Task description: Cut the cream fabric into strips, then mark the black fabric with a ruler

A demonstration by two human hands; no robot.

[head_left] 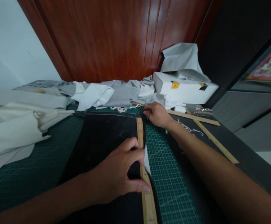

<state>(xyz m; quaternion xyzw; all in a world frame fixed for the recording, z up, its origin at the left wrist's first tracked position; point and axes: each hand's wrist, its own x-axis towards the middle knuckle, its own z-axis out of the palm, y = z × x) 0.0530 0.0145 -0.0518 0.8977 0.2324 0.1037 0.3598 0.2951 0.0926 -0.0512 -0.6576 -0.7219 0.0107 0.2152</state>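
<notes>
A length of black fabric (pixel 107 133) lies on the green cutting mat (pixel 170 174). Along its right side runs a wooden ruler (pixel 148 203). My left hand (pixel 119 171) presses on this ruler, thumb and fingers spaced apart along it. Beside the ruler, a strip of white material (pixel 146 160) shows at the fabric's edge. At the fabric's far right corner is my right hand (pixel 156 114), fingers curled and pinched together at the edge. The exact grip of those fingertips is partly hidden.
Pale cloth pieces (pixel 16 127) are heaped on the left, grey and white scraps (pixel 123 91) along the back. A white box (pixel 184 88) stands back right. Two more wooden rulers (pixel 196 118) cross near white cord (pixel 189 127) and a clear packet (pixel 203 110).
</notes>
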